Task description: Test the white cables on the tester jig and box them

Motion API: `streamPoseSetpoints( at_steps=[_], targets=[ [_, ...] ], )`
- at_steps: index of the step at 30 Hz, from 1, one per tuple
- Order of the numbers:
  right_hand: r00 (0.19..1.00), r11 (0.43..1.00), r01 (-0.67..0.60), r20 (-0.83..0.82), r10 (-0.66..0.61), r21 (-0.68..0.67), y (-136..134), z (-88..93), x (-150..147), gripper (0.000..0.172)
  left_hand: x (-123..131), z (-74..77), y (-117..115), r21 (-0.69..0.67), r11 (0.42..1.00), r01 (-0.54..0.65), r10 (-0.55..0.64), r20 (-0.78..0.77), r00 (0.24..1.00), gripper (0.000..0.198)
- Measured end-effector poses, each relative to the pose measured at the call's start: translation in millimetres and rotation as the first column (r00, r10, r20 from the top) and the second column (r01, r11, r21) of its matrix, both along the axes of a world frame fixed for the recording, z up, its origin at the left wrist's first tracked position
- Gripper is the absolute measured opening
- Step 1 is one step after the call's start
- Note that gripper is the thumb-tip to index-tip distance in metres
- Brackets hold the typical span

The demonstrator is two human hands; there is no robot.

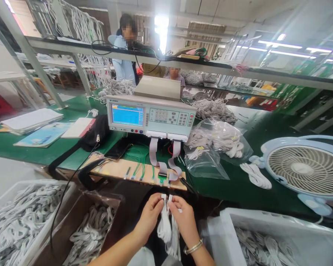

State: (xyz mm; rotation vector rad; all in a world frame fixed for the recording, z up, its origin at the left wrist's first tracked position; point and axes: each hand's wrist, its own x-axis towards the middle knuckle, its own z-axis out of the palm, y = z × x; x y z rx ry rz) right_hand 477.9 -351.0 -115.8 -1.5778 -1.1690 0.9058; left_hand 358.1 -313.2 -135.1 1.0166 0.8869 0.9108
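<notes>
My left hand [153,208] pinches one white plug end of a bundled white cable [164,228]. The other white plug end is pinched in my right hand [183,211], a short way to the right. Below both hands the coiled cable hangs down in loops. Just beyond my fingertips lies a wooden board [115,167] with a small green circuit board [162,179] and several connectors on its front edge. Grey ribbon cables [153,151] run from it up to a bench tester [152,117] with a lit blue screen.
Bins of coiled cables stand at the left: a white bin [68,186] and a cardboard box [72,214]. Another white bin [230,225] is at the right. Bagged cables [205,147] and a blue fan [302,168] occupy the green bench. People are behind the shelf [155,59].
</notes>
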Motion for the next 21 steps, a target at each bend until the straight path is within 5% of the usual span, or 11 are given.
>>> streamPoseSetpoints(
  at_steps=[2,8,15,18,21],
  targets=[
    [0.995,0.998,0.01,-0.096,-0.016,-0.06,11.3,-1.4,3.6,0.022,-2.2,-1.3,4.4,0.136,0.991,-0.014,0.028,-0.103,0.994,0.023],
    [0.986,0.994,0.009,-0.163,-0.027,-0.111,28.8,5.0,8.1,0.026,-10.5,-2.5,17.4,0.244,0.961,0.131,-0.077,-0.219,0.973,0.027],
    [0.987,0.993,-0.028,-0.158,0.01,-0.113,28.9,6.6,10.8,0.025,-24.2,4.2,30.2,0.502,0.815,0.291,-0.109,-0.359,0.927,0.028],
    [0.984,0.993,0.011,-0.178,-0.031,-0.115,29.9,6.6,10.4,0.024,-22.1,4.1,32.3,0.413,0.876,0.248,-0.123,-0.307,0.944,0.018],
    [0.954,0.99,0.028,-0.293,-0.069,-0.141,33.4,4.4,7.9,0.026,-18.3,-0.8,35.2,0.116,0.984,0.135,-0.113,-0.182,0.977,0.016]
  ],
)
